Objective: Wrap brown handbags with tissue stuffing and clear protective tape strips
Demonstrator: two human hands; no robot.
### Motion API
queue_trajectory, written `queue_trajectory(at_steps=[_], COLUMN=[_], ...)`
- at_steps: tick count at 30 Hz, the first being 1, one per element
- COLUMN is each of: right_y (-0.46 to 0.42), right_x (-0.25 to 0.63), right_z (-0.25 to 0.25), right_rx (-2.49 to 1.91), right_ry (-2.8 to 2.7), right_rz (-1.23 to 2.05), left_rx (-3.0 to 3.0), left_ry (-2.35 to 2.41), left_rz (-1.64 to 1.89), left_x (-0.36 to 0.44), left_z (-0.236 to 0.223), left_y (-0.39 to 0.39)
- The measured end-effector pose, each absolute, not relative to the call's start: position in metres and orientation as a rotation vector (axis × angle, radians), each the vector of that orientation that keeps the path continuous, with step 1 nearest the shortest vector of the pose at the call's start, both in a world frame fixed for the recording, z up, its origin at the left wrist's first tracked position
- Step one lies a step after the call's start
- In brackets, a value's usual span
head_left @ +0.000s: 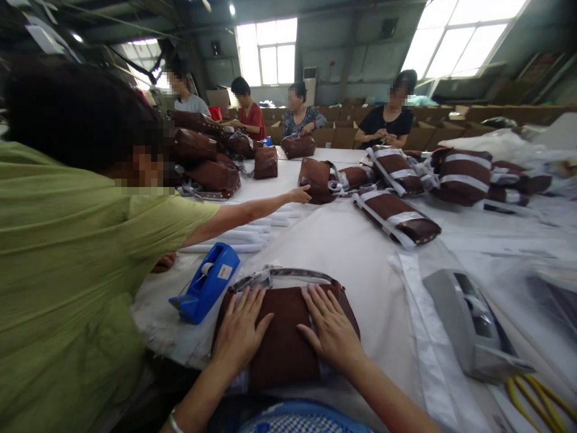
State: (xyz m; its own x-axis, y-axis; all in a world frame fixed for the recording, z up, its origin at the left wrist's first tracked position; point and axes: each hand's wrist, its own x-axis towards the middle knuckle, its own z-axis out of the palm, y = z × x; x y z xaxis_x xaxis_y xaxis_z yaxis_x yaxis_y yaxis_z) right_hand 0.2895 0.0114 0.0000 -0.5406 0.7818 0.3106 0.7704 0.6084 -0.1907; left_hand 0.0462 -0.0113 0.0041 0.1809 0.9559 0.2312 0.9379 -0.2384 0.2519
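Observation:
A brown handbag [285,337] lies flat on the white-covered table [383,313] right in front of me, its wrapped strap [302,274] curving along the far edge. My left hand [243,328] rests flat on the bag's left part, fingers stretched away from me. On the right part lies my right hand [331,328], palm down with the fingers spread. Pale strips show partly beneath both hands. Neither hand grips anything. To the left of the bag stands a blue tape dispenser [210,282].
A grey tape dispenser [473,325] stands at right, near yellow cords [538,400]. A person in a green shirt [90,270] leans in from the left, one hand [300,194] at another brown bag [315,177]. Strip-wrapped bags [396,216] lie farther right. Several people work across the table.

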Motion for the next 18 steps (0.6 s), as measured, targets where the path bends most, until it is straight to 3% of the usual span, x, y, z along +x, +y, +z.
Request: queue_trajectory(at_steps=[5, 10, 13, 18], right_y=[0.012, 0.010, 0.012, 0.052], right_x=[0.287, 0.273, 0.272, 0.285], right_z=[-0.004, -0.001, -0.020, -0.071], right_rx=[-1.332, -1.189, -1.044, -0.779], right_ry=[-2.474, -2.471, -2.417, -2.351], right_rz=[0.056, -0.049, -0.170, -0.291], left_rx=[2.304, 2.426, 2.502, 2.636], left_ry=[1.945, 1.898, 1.734, 1.691], left_rz=[0.497, 0.515, 0.421, 0.468], left_x=[0.032, 0.055, 0.068, 0.055], left_z=[-0.010, 0.011, 0.010, -0.031], left_y=[-0.010, -0.014, -0.020, -0.006])
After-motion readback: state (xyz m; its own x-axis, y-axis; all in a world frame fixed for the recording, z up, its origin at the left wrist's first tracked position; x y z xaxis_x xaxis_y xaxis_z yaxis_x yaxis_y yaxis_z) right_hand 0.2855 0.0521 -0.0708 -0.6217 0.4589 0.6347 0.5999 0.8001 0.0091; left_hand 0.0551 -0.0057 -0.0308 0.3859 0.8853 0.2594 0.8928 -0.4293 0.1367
